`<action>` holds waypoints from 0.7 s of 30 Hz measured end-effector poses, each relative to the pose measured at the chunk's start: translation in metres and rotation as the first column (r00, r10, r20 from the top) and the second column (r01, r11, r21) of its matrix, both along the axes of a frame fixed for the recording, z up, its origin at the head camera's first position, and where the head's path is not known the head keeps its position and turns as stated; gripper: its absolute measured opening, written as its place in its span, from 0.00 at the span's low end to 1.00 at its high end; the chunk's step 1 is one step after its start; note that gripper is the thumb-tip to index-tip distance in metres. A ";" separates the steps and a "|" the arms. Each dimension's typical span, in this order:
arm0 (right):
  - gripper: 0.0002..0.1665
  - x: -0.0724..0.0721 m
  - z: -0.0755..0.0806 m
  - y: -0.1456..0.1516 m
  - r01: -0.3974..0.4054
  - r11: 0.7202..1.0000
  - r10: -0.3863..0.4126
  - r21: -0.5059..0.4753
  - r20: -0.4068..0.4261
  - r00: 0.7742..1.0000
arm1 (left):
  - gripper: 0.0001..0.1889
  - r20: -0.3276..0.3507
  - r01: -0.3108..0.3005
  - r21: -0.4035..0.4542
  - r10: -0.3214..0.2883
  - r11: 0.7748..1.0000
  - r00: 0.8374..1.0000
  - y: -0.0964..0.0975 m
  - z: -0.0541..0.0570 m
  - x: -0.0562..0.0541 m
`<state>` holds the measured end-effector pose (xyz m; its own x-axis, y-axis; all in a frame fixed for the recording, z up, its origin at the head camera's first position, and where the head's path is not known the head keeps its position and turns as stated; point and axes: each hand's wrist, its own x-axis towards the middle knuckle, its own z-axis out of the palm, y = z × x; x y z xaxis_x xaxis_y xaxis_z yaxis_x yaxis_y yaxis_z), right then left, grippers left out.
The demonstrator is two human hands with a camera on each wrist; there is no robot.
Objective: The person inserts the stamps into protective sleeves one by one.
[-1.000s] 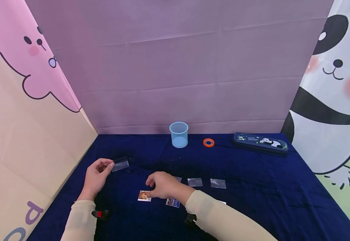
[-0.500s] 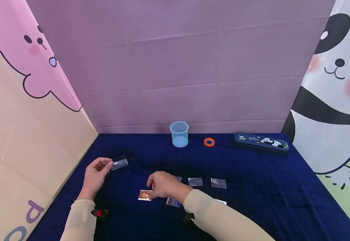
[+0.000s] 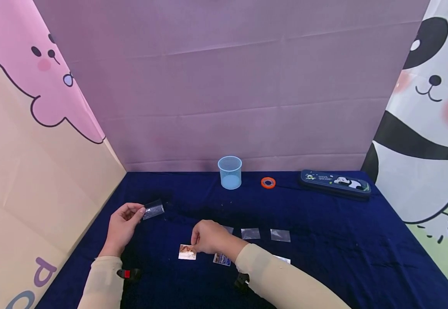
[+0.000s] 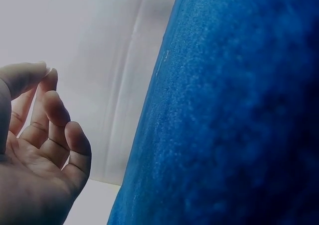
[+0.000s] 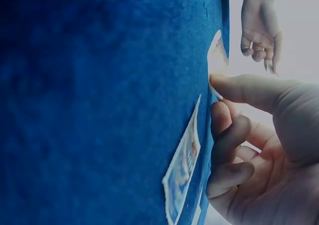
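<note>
In the head view my left hand (image 3: pixel 122 225) pinches a small clear plastic sleeve (image 3: pixel 154 210) between thumb and forefinger, above the cloth at the left. My right hand (image 3: pixel 212 237) pinches the right edge of a small picture card (image 3: pixel 187 252) with an orange-brown print and white border. In the right wrist view the thumb lies on that card (image 5: pixel 217 55), which is tilted up at the edge. A blue picture card (image 3: pixel 221 259) lies flat under the right wrist. Another white-edged card (image 3: pixel 283 259) is mostly hidden by the right sleeve.
Clear plastic sleeves (image 3: pixel 250 234) lie in a row beyond the right forearm, one partly behind the hand. Farther back stand a blue translucent cup (image 3: pixel 230 173), an orange tape roll (image 3: pixel 268 183) and a panda pencil case (image 3: pixel 335 184). Dark blue cloth (image 3: pixel 324 240) covers the table.
My right thumb and fingers have closed on the orange-brown card's edge, and the card has shifted and tilted slightly. The left hand stays in place with the sleeve, whose angle has changed slightly.
</note>
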<state>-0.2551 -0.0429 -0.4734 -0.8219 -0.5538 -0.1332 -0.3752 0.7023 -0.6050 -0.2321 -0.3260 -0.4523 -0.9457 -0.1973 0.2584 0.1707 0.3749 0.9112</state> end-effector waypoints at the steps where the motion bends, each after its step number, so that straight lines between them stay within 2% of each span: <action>1: 0.11 -0.001 0.000 0.001 0.000 1.000 0.000 -0.013 0.009 1.000 | 0.10 0.000 0.000 0.001 0.000 1.000 1.000 0.000 0.000 0.000; 10: 0.10 -0.013 0.003 0.015 -0.022 0.991 0.032 -0.129 0.076 0.997 | 0.10 -0.003 0.000 0.000 0.000 1.000 1.000 -0.001 -0.003 -0.001; 17: 0.09 -0.019 0.013 0.029 -0.060 0.970 0.077 -0.236 0.067 0.995 | 0.09 -0.010 0.000 -0.007 0.000 1.000 1.000 0.001 -0.003 0.000; 21: 0.08 -0.021 0.020 0.040 -0.051 0.960 0.072 -0.277 0.067 0.995 | 0.10 -0.013 0.006 -0.007 -0.006 1.000 1.000 0.004 0.000 0.001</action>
